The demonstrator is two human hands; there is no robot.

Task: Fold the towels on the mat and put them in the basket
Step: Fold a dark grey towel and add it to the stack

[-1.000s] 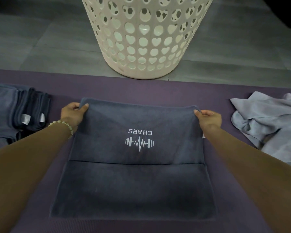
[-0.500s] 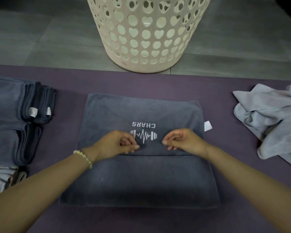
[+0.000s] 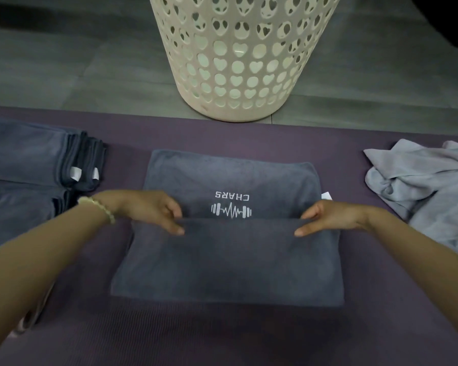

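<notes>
Two pinches on dark towel (image 3: 227,260), flat at centre of mat (image 3: 249,339): left hand (image 3: 153,211), right hand (image 3: 333,215), each gripping flap edge. Now spread wide, no longer bunched by logo (image 3: 231,210) as half a second ago. Reads as squaring this fold; more folding, then basket (image 3: 233,113).

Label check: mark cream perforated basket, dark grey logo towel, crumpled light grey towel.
Cream perforated basket (image 3: 235,114), head view, base.
Dark grey logo towel (image 3: 230,260), head view, near flap.
Crumpled light grey towel (image 3: 428,180), head view, middle.
</notes>
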